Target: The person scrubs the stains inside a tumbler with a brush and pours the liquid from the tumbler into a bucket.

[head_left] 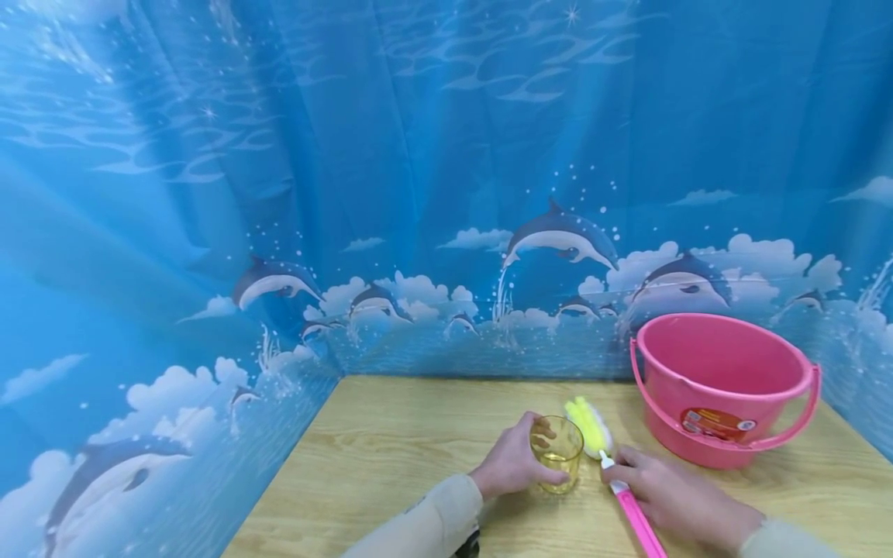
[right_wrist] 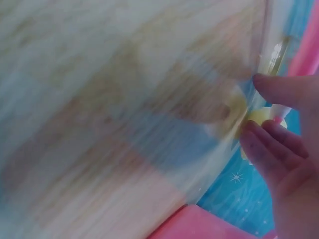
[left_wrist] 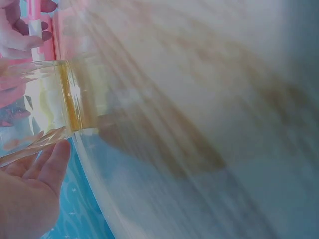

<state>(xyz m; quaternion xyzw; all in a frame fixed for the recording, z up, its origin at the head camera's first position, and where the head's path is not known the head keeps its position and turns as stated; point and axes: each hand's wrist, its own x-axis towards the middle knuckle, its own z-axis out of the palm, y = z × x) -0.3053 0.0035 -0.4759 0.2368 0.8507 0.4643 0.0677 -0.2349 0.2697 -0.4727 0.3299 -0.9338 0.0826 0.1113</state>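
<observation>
A clear yellow glass cup (head_left: pixel 568 471) is held in my left hand (head_left: pixel 508 463), thumb and fingers around its side, over the wooden table. To its right, my right hand (head_left: pixel 670 488) grips a cleaning brush near its white neck. The brush (head_left: pixel 636 518) has a pink handle, and its yellow-and-white head (head_left: pixel 589 428) points away from me, just beside the cup. In the left wrist view, the left fingers (left_wrist: pixel 56 167) lie against the cup (left_wrist: pixel 75 94). The right wrist view shows the right hand (right_wrist: pixel 284 149) with thumb and fingers about the brush; the handle is partly hidden.
A pink bucket (head_left: pixel 725 430) with a round label and its handle lowered stands at the back right of the wooden table (head_left: pixel 391 434). A blue curtain (head_left: pixel 432 155) printed with dolphins hangs behind and along the left side.
</observation>
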